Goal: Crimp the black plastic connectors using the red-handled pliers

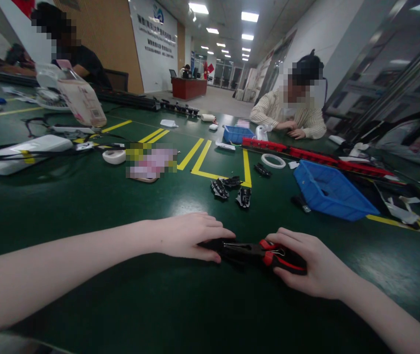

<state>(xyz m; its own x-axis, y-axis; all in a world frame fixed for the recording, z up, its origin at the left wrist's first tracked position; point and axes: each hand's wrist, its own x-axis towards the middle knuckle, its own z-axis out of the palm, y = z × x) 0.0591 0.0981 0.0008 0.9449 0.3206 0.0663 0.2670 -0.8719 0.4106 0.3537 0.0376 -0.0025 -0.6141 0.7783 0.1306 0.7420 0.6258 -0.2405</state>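
Note:
My right hand is closed round the red and black handles of a pair of pliers, whose dark jaws point left. My left hand is closed on a small black part, much of it hidden under the fingers. The pliers' tips meet this part by my left fingertips; whether they grip it I cannot tell. Farther up the green table, several small black and silver parts lie in a loose group, beyond both hands.
A blue bin stands at right, with a small black object beside it. Behind lies a long red rail. A phone, a white roll of tape and a bottle are at left. One person sits opposite.

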